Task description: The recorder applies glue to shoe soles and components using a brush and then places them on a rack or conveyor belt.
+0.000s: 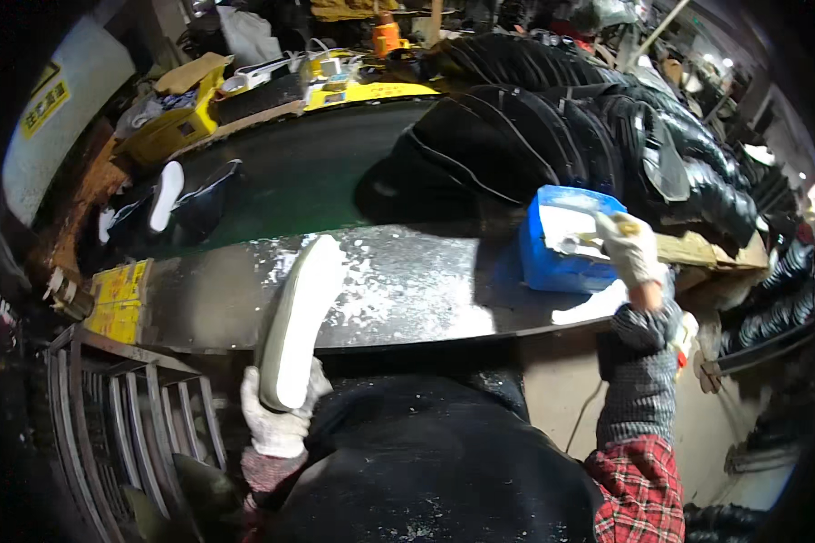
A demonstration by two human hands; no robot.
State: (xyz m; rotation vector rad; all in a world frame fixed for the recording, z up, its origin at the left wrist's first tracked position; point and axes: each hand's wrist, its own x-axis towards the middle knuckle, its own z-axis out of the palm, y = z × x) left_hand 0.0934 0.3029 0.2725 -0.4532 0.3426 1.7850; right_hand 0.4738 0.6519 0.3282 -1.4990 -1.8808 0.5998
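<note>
My left hand (281,412), in a whitish work glove, is closed round the heel end of a shoe sole (306,321). The sole stands tilted over the table's front edge, its bright white face toward me and its toe end pointing away. On the right, my gloved right hand (632,246) is at the near right rim of a blue plastic box (552,262). Its fingers are curled, and what they hold is hidden. White stuff (570,222) shows inside the box. Below the box, a white sole-shaped piece (593,305) lies at the table edge.
A dark green belt (308,172) runs behind the white-spattered metal table edge (398,281). Dark boots with white soles (167,197) lie at its left. Black boot uppers (489,136) are heaped at the back right. A metal rack (136,425) stands at lower left, a yellow crate (172,127) beyond.
</note>
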